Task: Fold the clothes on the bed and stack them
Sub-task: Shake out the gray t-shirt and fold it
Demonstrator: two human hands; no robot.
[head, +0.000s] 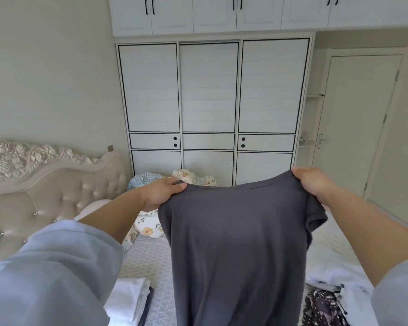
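Note:
A dark grey T-shirt hangs in the air over the bed, spread wide. My left hand grips its left shoulder and my right hand grips its right shoulder, both held up at about the same height. A folded stack of white and dark pieces lies on the bed at the lower left. Unfolded clothes, one dark with a light pattern and one white, lie at the lower right. The shirt hides the bed behind it.
A tufted headboard stands at the left. A floral quilt and pillows are bunched at the far side of the bed. A white wardrobe fills the wall ahead, and a white door is at the right.

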